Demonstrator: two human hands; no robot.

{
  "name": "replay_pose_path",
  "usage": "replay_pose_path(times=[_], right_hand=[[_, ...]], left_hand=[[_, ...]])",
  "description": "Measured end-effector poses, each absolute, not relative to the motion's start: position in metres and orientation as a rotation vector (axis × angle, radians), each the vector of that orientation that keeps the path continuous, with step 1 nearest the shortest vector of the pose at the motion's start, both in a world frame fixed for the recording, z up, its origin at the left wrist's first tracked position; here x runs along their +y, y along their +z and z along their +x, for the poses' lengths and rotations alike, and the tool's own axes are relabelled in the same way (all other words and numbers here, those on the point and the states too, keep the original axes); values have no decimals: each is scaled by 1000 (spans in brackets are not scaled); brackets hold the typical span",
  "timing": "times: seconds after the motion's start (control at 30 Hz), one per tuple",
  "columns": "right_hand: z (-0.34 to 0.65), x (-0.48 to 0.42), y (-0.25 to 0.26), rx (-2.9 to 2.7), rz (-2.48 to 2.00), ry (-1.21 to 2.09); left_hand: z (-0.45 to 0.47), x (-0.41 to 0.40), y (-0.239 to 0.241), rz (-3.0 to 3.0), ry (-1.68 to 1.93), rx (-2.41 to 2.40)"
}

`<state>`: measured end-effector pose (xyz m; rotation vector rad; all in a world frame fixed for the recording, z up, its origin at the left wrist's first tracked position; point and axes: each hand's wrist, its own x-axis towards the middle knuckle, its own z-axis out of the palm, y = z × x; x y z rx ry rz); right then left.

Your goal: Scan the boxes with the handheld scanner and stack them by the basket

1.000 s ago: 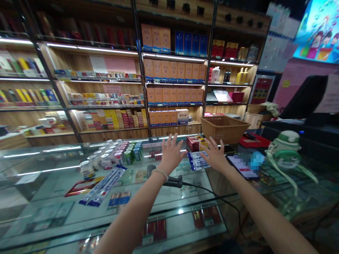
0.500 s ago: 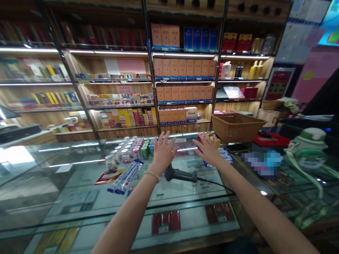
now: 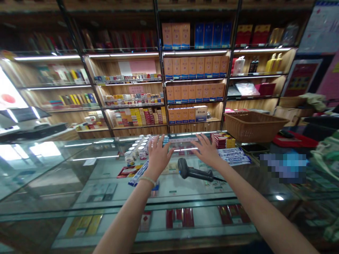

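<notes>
Both hands are held out over the glass counter (image 3: pixel 164 208). My left hand (image 3: pixel 158 155) has its fingers spread and holds nothing; a beaded bracelet (image 3: pixel 148 180) circles its wrist. Behind and left of it stand rows of small white-capped bottles (image 3: pixel 136 150), partly hidden by the hand. Long blue-and-white packets (image 3: pixel 139 173) and a red packet (image 3: pixel 127 171) lie beside that wrist. With fingers apart, my right hand (image 3: pixel 208 151) is nearest to blue-and-white packets (image 3: pixel 233 156) and a stack of red-and-yellow packs (image 3: pixel 224 140). A black barcode scanner (image 3: pixel 194 172) lies between the arms, its cable running right.
A brown woven basket (image 3: pixel 254 125) stands at the counter's right rear, with a red tray (image 3: pixel 293 140) beside it. A green strapped item (image 3: pixel 327 153) sits at the right edge. Shelves of orange boxes (image 3: pixel 196 67) line the back wall.
The view has turned left, so shelves and counter goods appear further right. Both hands remain spread above the counter; the right hand now uncovers more of the red-and-yellow stack.
</notes>
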<state>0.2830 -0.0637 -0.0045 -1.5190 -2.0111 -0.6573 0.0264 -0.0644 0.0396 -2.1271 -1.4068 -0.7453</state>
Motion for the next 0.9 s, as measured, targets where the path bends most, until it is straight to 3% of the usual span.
replay_pose_path(times=[0.9], right_hand=[[159,-67,-8,-2194,-1253,-623]], left_hand=[[-103,-99,-4,-1946,-658,-1676]])
